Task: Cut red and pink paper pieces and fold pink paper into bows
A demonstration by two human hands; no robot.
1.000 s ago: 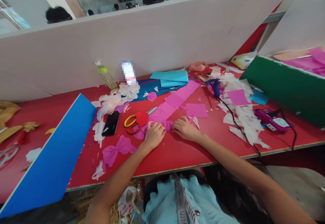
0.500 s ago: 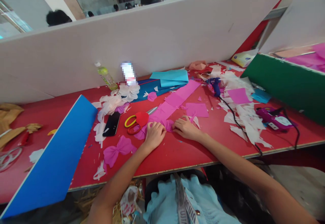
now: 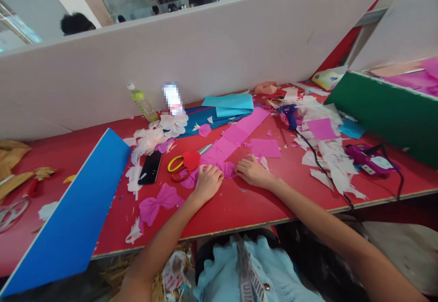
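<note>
Between my hands lies a piece of pink crepe paper (image 3: 227,169), gathered and ruffled, low over the red table. My left hand (image 3: 209,182) is closed on its left part, fingers bent and fingertips hidden in the paper. At the paper's right end, my right hand (image 3: 253,172) has its fingers bent together in a pinch. Just left of my left hand are scissors (image 3: 175,163) with yellow and red handles, a red piece over their middle. A finished-looking pink paper bow (image 3: 160,203) rests nearer the front edge. Behind my hands runs a long pink crepe strip (image 3: 236,134).
A black phone (image 3: 150,167), white paper petals (image 3: 150,141) and a bottle (image 3: 143,103) stand or lie left. Right are a glue gun (image 3: 290,116) with its cord, paper scraps (image 3: 337,165) and a purple device (image 3: 371,160). Blue (image 3: 75,220) and green (image 3: 386,115) boards flank the table.
My right hand has shifted slightly to the right, and the right end of the pink paper reaches a little farther that way. My left hand stays nearly still.
</note>
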